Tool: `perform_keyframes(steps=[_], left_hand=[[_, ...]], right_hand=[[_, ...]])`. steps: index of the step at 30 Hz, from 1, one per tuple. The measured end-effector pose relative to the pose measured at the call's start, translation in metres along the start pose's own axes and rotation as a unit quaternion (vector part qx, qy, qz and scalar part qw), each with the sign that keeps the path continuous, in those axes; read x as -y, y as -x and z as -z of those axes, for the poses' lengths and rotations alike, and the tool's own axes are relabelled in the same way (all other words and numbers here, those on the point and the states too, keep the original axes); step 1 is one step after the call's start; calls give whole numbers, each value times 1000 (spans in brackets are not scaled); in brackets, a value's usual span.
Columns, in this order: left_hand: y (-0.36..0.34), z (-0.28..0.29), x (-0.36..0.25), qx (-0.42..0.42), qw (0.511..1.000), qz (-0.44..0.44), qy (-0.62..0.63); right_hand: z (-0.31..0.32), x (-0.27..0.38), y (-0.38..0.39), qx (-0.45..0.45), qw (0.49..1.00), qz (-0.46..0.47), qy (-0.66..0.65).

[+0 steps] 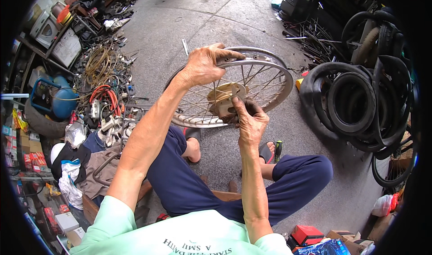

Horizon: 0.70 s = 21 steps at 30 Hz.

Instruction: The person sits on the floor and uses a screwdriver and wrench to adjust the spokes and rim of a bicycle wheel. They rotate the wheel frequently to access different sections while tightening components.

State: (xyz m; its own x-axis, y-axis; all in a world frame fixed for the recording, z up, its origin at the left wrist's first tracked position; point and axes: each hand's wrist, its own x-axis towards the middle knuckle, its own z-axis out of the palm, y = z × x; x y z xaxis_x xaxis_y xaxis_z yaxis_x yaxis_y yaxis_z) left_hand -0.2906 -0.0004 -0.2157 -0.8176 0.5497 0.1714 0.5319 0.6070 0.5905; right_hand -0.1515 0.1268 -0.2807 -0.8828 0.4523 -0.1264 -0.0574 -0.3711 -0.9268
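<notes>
Just beyond the sandalled feet [194,149], holds a spoked wheel [220,90] at a tilt above the grey floor [202,16], with its long axis running left to right and rising toward the far right, and with its hub [218,105] facing upward. With the left hand [204,64], clasps the rim [266,58] on its far side, forefinger stretched along the metal, other fingers half curled. With the right hand [252,120], holds thumb and curled fingers close together at the hub; cannot tell whether pinching its plate or some small piece. From far left, shows a blue tank [65,99], then coiled brown wire [101,63] and an orange hose [106,91]; next, thin seams crossing the speckled floor, and a pale flat strip [185,47] beyond the left hand; then a green-and-black handle [278,149] beside the right foot, metal rods [310,40] in a pile, and, at far right, black tyres [310,101] leaning together.
</notes>
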Motion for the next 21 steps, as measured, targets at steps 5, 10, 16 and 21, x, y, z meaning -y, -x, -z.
perform_keyframes(steps=[5,10,16,21], left_hand=[[-1,0,-2,2,1000,2,-11],[-2,0,-3,1,1000,-9,3],[-2,1,-6,3,1000,-6,0],[-3,-2,-2,1,1000,-15,5]], right_hand=[[0,0,0,4,1000,-8,5],[7,-13,-4,-4,999,-12,-35],[8,-9,-4,15,999,6,52],[7,-9,-3,6,1000,-16,-9]])
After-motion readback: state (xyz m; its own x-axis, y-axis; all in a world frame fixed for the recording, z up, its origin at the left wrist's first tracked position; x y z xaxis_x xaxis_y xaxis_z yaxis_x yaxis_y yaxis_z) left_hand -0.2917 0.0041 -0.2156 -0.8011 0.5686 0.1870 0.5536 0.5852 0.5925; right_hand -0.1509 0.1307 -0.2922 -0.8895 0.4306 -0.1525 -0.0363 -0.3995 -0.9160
